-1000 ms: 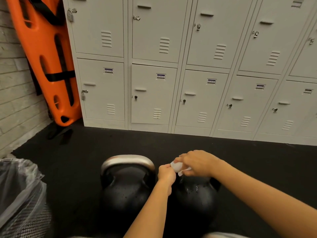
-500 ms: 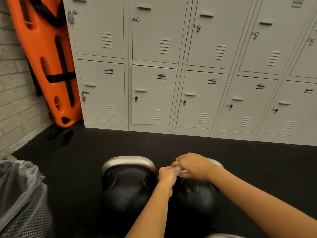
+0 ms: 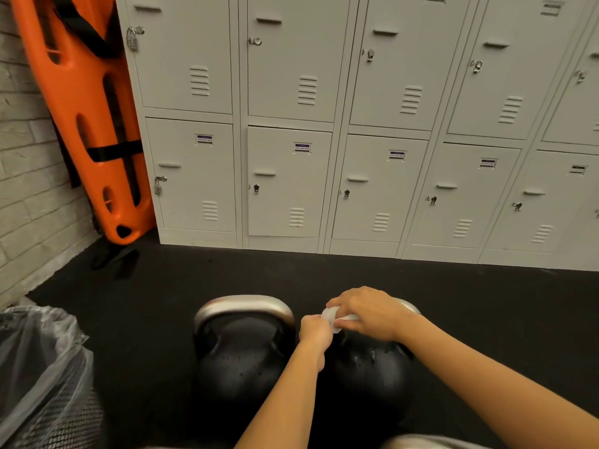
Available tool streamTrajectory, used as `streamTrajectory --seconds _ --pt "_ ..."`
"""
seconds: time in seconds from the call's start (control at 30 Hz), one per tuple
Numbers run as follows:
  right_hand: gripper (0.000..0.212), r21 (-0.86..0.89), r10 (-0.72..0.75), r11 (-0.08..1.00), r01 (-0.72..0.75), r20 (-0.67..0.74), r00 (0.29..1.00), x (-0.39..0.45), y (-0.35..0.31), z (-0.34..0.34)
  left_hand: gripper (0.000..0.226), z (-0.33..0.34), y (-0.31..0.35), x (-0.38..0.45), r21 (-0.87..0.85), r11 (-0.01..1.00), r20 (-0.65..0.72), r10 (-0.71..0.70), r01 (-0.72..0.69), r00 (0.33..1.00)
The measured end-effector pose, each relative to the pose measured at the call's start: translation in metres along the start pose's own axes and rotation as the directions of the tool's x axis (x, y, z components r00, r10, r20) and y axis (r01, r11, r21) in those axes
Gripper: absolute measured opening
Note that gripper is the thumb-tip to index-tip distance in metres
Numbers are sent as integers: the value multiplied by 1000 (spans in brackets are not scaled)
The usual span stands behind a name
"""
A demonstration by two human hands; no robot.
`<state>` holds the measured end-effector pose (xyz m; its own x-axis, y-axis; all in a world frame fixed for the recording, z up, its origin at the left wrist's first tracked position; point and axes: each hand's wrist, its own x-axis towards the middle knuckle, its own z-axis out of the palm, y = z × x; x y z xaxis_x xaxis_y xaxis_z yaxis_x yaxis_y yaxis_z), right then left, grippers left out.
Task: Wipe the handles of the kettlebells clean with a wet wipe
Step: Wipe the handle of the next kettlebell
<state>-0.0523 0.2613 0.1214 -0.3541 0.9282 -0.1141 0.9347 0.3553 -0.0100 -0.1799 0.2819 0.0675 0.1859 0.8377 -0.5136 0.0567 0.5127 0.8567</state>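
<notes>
Two black kettlebells stand side by side on the dark floor in front of me. The left kettlebell (image 3: pixel 241 354) shows its whole bare steel handle (image 3: pixel 243 305). The right kettlebell (image 3: pixel 372 367) has its handle mostly hidden under my hands; only its right end (image 3: pixel 411 308) shows. My right hand (image 3: pixel 366 311) lies over that handle and grips a white wet wipe (image 3: pixel 330 315) against it. My left hand (image 3: pixel 314 332) is curled at the handle's left end and pinches the wipe's near edge.
A row of grey lockers (image 3: pixel 356 140) lines the wall behind the floor mat (image 3: pixel 162 286). An orange rescue board (image 3: pixel 87 108) leans in the left corner against a brick wall (image 3: pixel 26 189). A mesh bin with a plastic liner (image 3: pixel 39 367) stands at the lower left.
My hands have stayed on the right kettlebell's handle and shifted only slightly. The right hand now covers more of the wipe, and the handle's right end has come into view.
</notes>
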Motion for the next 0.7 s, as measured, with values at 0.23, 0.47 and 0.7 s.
streamTrajectory --seconds 0.23,0.47,0.7 --pt "33 301 167 943 -141 -64 984 -1 9 -7 28 2 -1 -2 -13 1000 38 23 -23 999" --pt "38 393 262 891 -226 -41 964 5 17 -25 36 2 0 5 -33 999 18 -20 20 1000" --pt "48 466 248 851 -240 46 968 15 14 -25 36 7 0 8 -105 994 -28 -37 34 999"
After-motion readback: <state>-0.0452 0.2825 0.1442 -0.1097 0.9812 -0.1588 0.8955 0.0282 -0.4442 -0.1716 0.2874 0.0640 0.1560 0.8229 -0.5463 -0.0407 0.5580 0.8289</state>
